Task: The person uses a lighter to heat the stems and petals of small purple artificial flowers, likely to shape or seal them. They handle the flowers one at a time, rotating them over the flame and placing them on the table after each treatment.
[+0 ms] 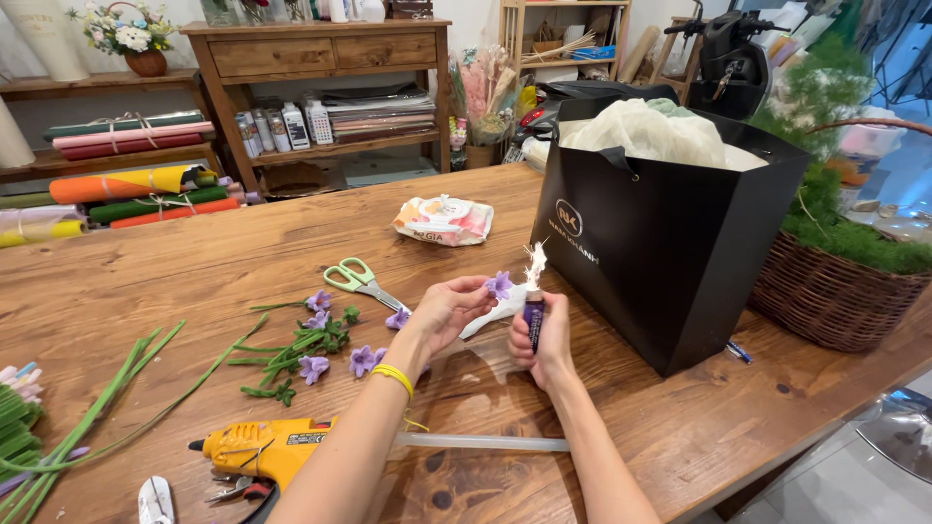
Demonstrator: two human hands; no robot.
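Hands raised over table: left (445, 311) pinching purple flower (499, 284), right (544, 340) gripping upright purple tube (534, 318).

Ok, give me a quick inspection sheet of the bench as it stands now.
Surface: wooden table, knotty, with plant trimmings scattered on the left.
Job's things: left hand pinches a small purple flower; right hand holds a small purple tube upright, white wisps at its top.
Clutter: loose purple blooms, green stems, green-handled scissors, yellow glue gun with a clear stick behind it, tissue pack.
Grippers: both hands bare; yellow band on the left wrist.
Cables: nothing seen.
Surroundings: black paper bag stuffed with pale tissue, wicker basket of greenery, shelves with rolled wrapping paper.
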